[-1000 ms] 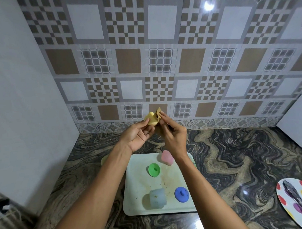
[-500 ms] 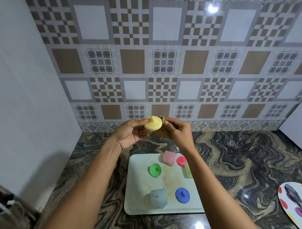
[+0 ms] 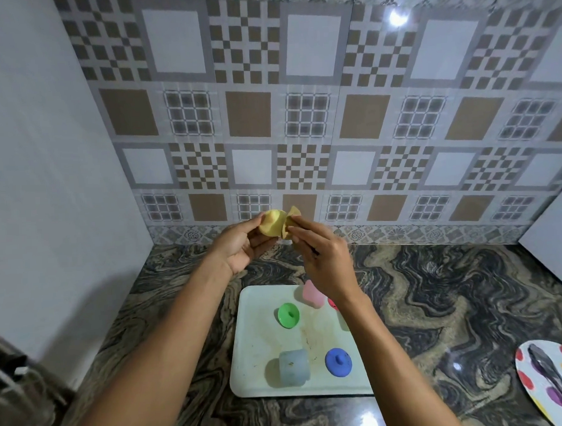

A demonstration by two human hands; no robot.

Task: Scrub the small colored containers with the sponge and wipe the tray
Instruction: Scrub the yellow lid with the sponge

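While L hand grips yellow container, R hand pinches sponge.

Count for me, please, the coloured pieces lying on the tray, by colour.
Green lid: 1
Pink container: 1
Red lid, partly hidden: 1
Blue lid: 1
Grey-blue container: 1
Total: 5 visible on the tray; the arm may hide more.

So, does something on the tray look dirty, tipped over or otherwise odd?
Yes. The tray has brownish smears and specks near its middle, between the green lid and the blue lid. The pale blue container seems to lie on its side, and both lids sit loose, off any container.
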